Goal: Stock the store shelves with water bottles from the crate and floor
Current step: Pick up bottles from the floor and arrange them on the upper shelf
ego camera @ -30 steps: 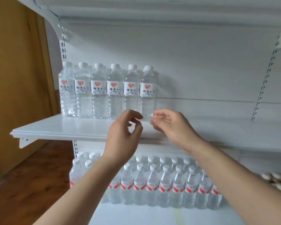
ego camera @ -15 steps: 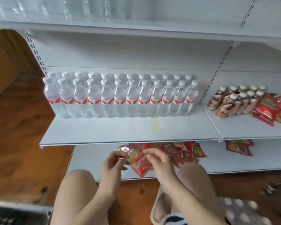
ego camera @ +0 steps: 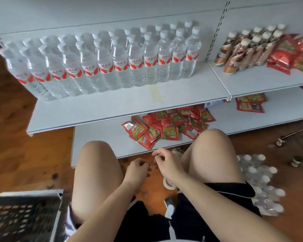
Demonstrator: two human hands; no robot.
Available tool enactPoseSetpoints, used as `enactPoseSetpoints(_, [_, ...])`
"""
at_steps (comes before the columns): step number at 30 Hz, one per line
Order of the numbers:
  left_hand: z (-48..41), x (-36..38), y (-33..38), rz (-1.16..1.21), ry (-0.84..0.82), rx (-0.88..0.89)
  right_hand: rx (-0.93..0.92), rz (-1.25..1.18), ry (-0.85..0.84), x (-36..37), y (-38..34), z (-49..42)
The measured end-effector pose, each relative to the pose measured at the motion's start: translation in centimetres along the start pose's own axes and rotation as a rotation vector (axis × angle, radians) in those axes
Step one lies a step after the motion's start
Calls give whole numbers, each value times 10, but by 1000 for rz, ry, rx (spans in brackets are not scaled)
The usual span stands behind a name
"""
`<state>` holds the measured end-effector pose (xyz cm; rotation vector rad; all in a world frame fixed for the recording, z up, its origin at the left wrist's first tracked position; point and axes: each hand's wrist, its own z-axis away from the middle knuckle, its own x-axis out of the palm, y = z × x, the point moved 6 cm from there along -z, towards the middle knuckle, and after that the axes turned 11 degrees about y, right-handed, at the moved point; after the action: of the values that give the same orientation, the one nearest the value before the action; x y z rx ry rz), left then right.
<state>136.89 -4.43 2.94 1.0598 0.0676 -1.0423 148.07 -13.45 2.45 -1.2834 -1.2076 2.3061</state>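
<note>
Two rows of clear water bottles [ego camera: 101, 67] with red and white labels stand on the white middle shelf [ego camera: 129, 103]. On the floor at my right lies a wrapped pack of water bottles [ego camera: 259, 180], white caps up. The grey plastic crate [ego camera: 24, 215] is at the lower left; what it holds is hidden. I am crouched, and both hands hang between my knees. My left hand [ego camera: 138, 167] and my right hand [ego camera: 166, 163] almost touch, fingers curled in, with nothing visible in either.
Red snack packets [ego camera: 164, 128] lie heaped on the bottom shelf in front of my knees. Brown drink bottles [ego camera: 243, 48] and more red packets [ego camera: 290, 55] fill the shelf to the right. A tape roll [ego camera: 168, 184] lies on the wooden floor under my right wrist.
My view has dropped from the upper shelf to the lower shelves and floor as I crouched. Both hands came down from shelf height to between my knees, staying close together.
</note>
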Motion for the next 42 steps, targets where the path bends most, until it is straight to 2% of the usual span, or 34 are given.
enactPoseSetpoints(5, [15,34,37,51,-45,125,15,-58,175,-37,19,10])
enactPoseSetpoints(10, [33,63,64,51,-147,260,168,-216,377,-82,52,30])
enactPoseSetpoints(16, [57,97,76,173,-394,220,357,-445,574,-122,93,82])
enactPoseSetpoints(21, [95,137,97,129,-560,311,423,-674,753,-165,109,128])
enactPoseSetpoints(31, [151,205,92,-60,-780,405,606,-815,918,-168,157,206])
enactPoseSetpoints(35, [166,230,86,-156,-811,442,673,-810,977,-172,192,238])
enactPoseSetpoints(42, [211,273,78,-234,-885,394,709,-836,1075,-194,232,268])
